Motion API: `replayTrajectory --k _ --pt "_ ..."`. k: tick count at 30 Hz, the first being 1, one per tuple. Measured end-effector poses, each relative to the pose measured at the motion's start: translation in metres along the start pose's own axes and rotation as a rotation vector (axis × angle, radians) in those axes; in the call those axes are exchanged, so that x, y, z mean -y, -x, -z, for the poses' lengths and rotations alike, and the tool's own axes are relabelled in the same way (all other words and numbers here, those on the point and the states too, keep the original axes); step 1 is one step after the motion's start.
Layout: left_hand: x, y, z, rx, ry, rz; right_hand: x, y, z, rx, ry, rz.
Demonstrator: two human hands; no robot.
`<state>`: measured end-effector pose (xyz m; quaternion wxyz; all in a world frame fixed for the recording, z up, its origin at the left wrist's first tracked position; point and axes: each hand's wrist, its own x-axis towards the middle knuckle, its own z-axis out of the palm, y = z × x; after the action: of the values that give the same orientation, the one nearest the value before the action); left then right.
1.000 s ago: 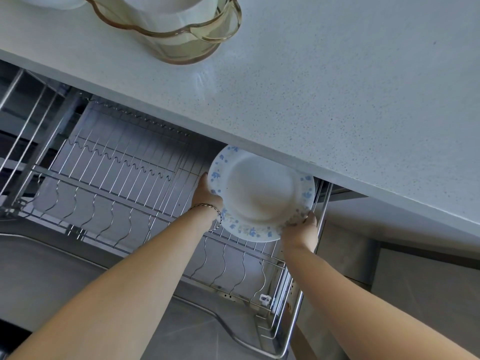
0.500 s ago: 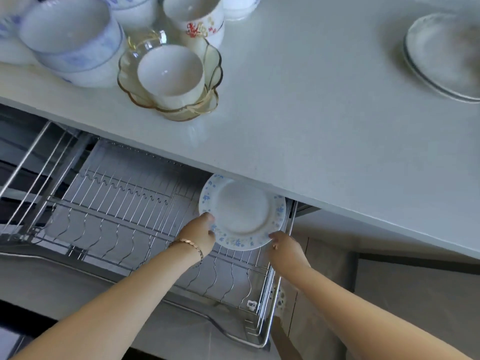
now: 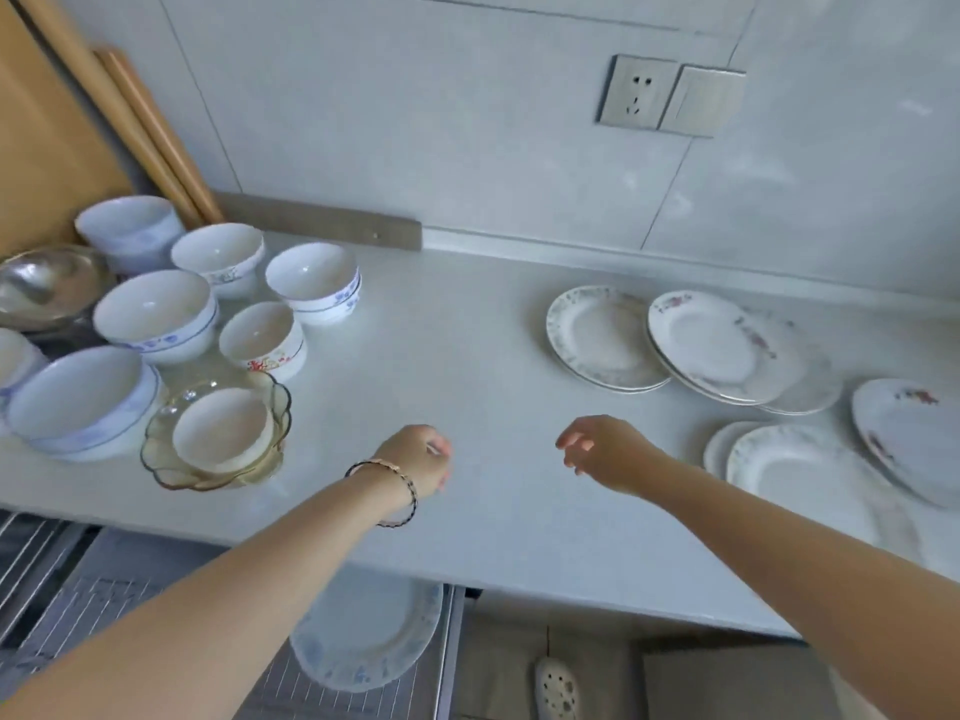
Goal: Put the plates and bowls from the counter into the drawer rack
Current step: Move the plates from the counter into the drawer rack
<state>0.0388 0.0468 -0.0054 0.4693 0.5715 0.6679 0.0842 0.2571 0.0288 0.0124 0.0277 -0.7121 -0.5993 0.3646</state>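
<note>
A blue-flowered plate [image 3: 363, 636] stands in the wire drawer rack [image 3: 78, 605] below the counter edge. Both hands hover over the pale counter [image 3: 467, 356] and hold nothing: my left hand [image 3: 418, 459], with a bracelet at the wrist, has loosely curled fingers, and my right hand [image 3: 605, 449] is relaxed. Several white bowls [image 3: 156, 314] cluster on the left of the counter. One small bowl sits inside a glass dish [image 3: 218, 433]. Several plates [image 3: 602, 337] lie on the right, some overlapping [image 3: 722, 348], others near the front right [image 3: 810, 465].
A metal bowl [image 3: 47, 285] sits at the far left. Wooden boards [image 3: 62, 122] lean against the wall behind the bowls. A socket and switch [image 3: 670, 96] are on the wall. A slipper [image 3: 556, 685] lies on the floor by the drawer.
Both hands let go of the blue-flowered plate, which now stands in the rack, and rose above the counter. The view tilted up from the drawer to the counter.
</note>
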Motion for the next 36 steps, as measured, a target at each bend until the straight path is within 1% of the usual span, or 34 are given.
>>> replayTrajectory --k 3,5,8,10,14,18,20,23,25,30,36 --pt "-0.041 -0.034 -0.027 -0.025 0.094 0.040 -0.032 -0.043 0.050 -0.119 -0.019 -0.046" --pt "-0.065 -0.061 -0.052 -0.024 0.129 0.076 -0.059 -0.076 0.080 -0.234 0.005 -0.113" --pt "-0.106 -0.104 -0.096 -0.001 0.139 0.084 -0.107 -0.122 0.125 -0.318 -0.021 -0.209" --pt "-0.138 -0.128 -0.124 0.023 0.144 0.072 -0.142 -0.147 0.153 -0.347 -0.033 -0.270" --pt "-0.202 -0.170 -0.168 0.077 0.181 0.062 -0.201 -0.187 0.195 -0.343 -0.008 -0.390" --pt "-0.244 -0.202 -0.196 0.065 0.157 0.096 -0.247 -0.213 0.210 -0.344 0.008 -0.537" --pt "-0.253 -0.214 -0.207 0.082 0.175 0.124 -0.266 -0.221 0.207 -0.344 -0.042 -0.568" --pt "-0.257 -0.224 -0.221 0.130 0.341 0.173 -0.286 -0.229 0.200 -0.381 -0.189 -0.559" --pt "-0.255 -0.227 -0.228 0.108 0.378 0.183 -0.295 -0.231 0.196 -0.415 -0.264 -0.523" --pt "-0.251 -0.225 -0.230 0.059 0.404 0.142 -0.296 -0.222 0.191 -0.530 -0.318 -0.451" --pt "-0.230 -0.186 -0.198 0.028 0.476 0.048 -0.265 -0.181 0.182 -0.604 -0.356 -0.342"
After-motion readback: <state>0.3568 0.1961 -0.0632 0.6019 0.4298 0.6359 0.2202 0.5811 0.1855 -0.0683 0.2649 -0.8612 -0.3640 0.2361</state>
